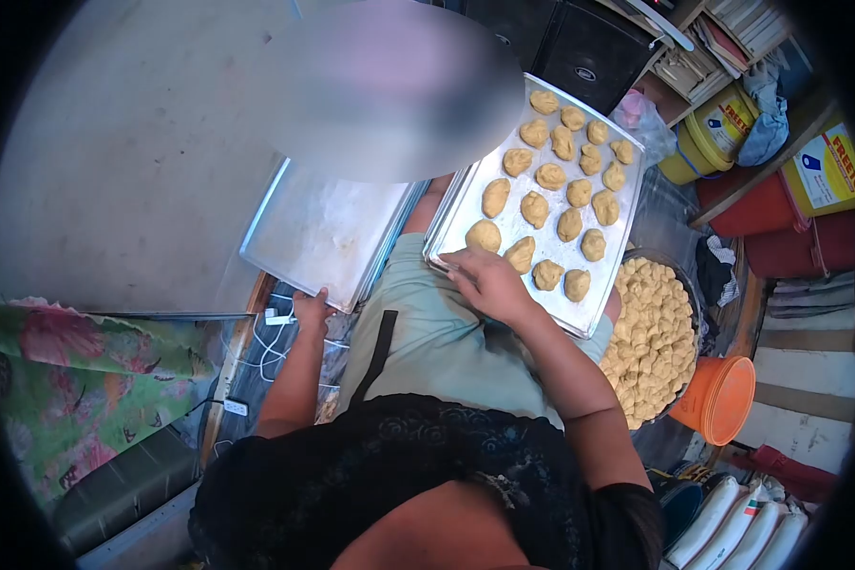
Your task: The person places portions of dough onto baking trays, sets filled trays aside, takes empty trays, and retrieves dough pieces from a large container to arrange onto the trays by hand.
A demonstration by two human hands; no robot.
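On my lap lies a metal tray [503,214] bearing rows of rough yellow dough pieces [535,209]. My right hand [489,282] rests at the tray's near left edge, its fingers spread by a dough piece; no dough is in it. To the left, my left hand [312,307] grips the near edge of an empty metal tray [318,233], which lies on other trays. A blurred area covers what is above both trays. At the right of my lap stands a wide round container filled with a heap of dough pieces [648,332].
An orange bucket [727,399] stands beside the dough heap. Yellow tubs [722,133] and red tubs [750,204] are at the upper right, near a shelf with papers. White cables [271,347] and a power strip [236,408] lie at the left, near floral cloth [95,380].
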